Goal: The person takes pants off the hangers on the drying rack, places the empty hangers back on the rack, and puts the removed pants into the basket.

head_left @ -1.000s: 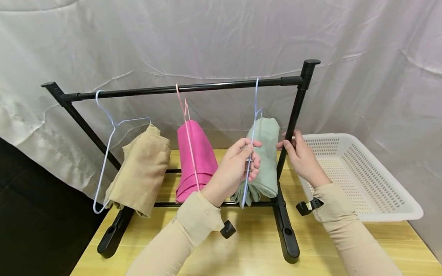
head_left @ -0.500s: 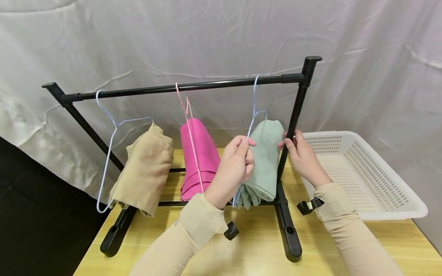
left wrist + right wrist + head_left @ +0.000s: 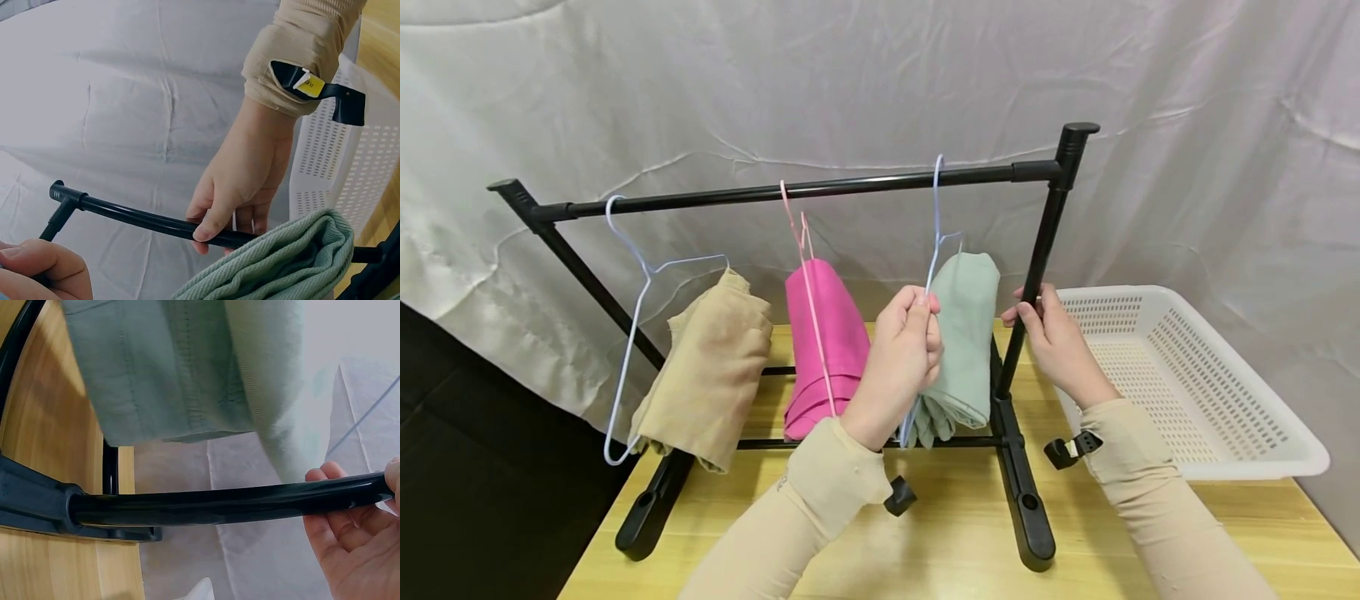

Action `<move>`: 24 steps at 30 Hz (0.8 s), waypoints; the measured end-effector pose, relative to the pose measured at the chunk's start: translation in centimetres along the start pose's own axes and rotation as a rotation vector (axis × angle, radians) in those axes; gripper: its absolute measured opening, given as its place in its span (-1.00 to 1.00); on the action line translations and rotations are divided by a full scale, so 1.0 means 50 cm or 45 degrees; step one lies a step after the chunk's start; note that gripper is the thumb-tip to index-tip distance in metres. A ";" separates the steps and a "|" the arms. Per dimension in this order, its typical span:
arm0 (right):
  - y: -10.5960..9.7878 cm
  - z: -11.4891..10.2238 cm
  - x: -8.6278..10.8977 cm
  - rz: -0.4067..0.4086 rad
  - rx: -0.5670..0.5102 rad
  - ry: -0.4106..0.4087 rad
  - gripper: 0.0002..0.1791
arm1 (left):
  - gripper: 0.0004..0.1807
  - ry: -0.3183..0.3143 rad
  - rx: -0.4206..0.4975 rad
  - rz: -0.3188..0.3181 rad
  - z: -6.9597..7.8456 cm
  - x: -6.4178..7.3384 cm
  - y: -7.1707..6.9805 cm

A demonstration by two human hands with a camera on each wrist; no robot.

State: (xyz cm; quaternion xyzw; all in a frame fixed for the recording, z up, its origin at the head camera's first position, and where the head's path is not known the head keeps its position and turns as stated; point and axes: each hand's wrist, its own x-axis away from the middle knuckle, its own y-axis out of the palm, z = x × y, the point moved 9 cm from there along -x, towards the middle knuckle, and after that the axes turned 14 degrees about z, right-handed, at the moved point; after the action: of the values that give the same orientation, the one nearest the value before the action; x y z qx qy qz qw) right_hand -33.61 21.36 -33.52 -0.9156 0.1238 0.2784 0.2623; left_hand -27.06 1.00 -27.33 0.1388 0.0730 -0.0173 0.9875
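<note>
My left hand [image 3: 902, 358] pinches the near side of a light blue hanger [image 3: 937, 225], whose hook sits over the top bar of a black rack [image 3: 850, 187]. Folded pale green cloth [image 3: 966, 333] hangs on that hanger. With thumb and fingers, my right hand [image 3: 1063, 346] grips the rack's right upright [image 3: 237, 505]; in the left wrist view the right hand [image 3: 240, 169] curls round the same post. Further left along the bar hang a pink hanger [image 3: 811, 292] with magenta cloth [image 3: 827, 333] and another blue hanger [image 3: 632, 333] with tan cloth [image 3: 711, 375].
A white perforated basket [image 3: 1247, 375] stands right of the rack on the wooden table [image 3: 962, 533]. The rack's black feet [image 3: 1030, 517] reach toward the front. A grey curtain [image 3: 850, 83] hangs behind, and a dark surface [image 3: 475, 467] lies at the left.
My left hand has closed its fingers on the hanger and slid it left along the bar, the green cloth moving with it. The right hand stays on the upright.
</note>
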 end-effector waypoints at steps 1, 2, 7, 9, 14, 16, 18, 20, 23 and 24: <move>0.000 0.000 -0.001 -0.001 0.000 0.002 -0.60 | -0.73 0.013 -0.002 0.003 0.004 0.000 0.000; 0.001 0.000 -0.001 -0.004 -0.001 0.004 -0.60 | -0.73 0.027 -0.002 0.004 0.008 -0.001 0.000; 0.002 0.000 -0.003 -0.005 0.000 0.013 -0.57 | -0.74 0.074 -0.017 0.025 0.027 0.000 0.000; 0.002 0.001 -0.002 -0.006 0.000 0.016 -0.57 | -0.75 0.080 -0.026 0.026 0.032 0.003 -0.001; 0.001 0.001 0.002 -0.014 -0.003 0.027 -0.55 | -0.75 0.084 -0.047 0.012 0.038 0.015 -0.002; 0.000 0.001 0.003 -0.016 -0.004 0.028 -0.55 | -0.75 0.088 -0.046 0.006 0.039 0.019 -0.002; 0.000 0.001 0.004 -0.018 -0.006 0.027 -0.54 | -0.75 0.092 -0.049 0.002 0.038 0.022 -0.004; 0.000 0.002 0.004 -0.018 -0.006 0.026 -0.54 | -0.75 0.095 -0.052 -0.003 0.039 0.026 -0.006; 0.000 0.002 0.004 -0.017 -0.006 0.018 -0.55 | -0.75 0.092 -0.057 -0.006 0.038 0.032 -0.011; 0.001 0.002 0.003 -0.017 -0.005 0.015 -0.55 | -0.75 0.088 -0.060 -0.004 0.038 0.035 -0.013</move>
State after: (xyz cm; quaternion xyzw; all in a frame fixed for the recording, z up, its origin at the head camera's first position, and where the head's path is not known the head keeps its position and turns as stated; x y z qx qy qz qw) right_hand -33.54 21.37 -33.70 -0.9186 0.1186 0.2714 0.2615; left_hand -25.13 -0.18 -25.96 0.1160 0.1078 -0.0123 0.9873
